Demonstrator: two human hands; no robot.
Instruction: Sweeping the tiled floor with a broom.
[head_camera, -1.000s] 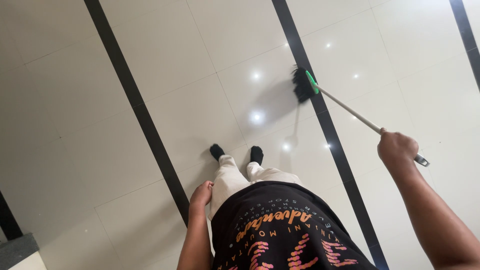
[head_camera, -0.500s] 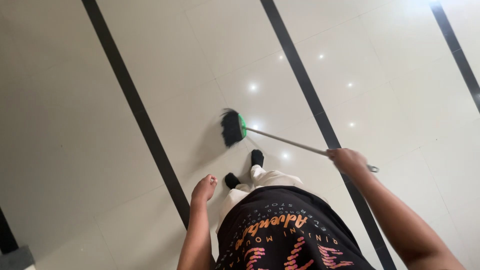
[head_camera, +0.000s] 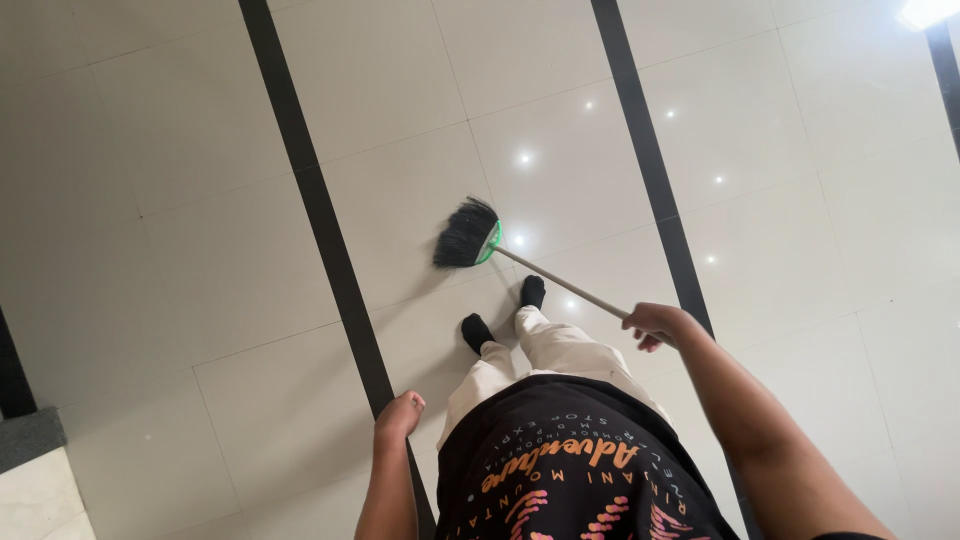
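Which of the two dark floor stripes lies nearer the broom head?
The left stripe: the broom head sits closer to it than to the right stripe.

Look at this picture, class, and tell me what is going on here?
A person stands on a glossy cream tiled floor crossed by black stripes and sweeps it. The right hand has a closed grip on the thin pale handle of a broom with black bristles and a green collar. The bristles rest on the tiles just ahead of the person's black-socked feet. The left hand hangs loose at the side, holding nothing.
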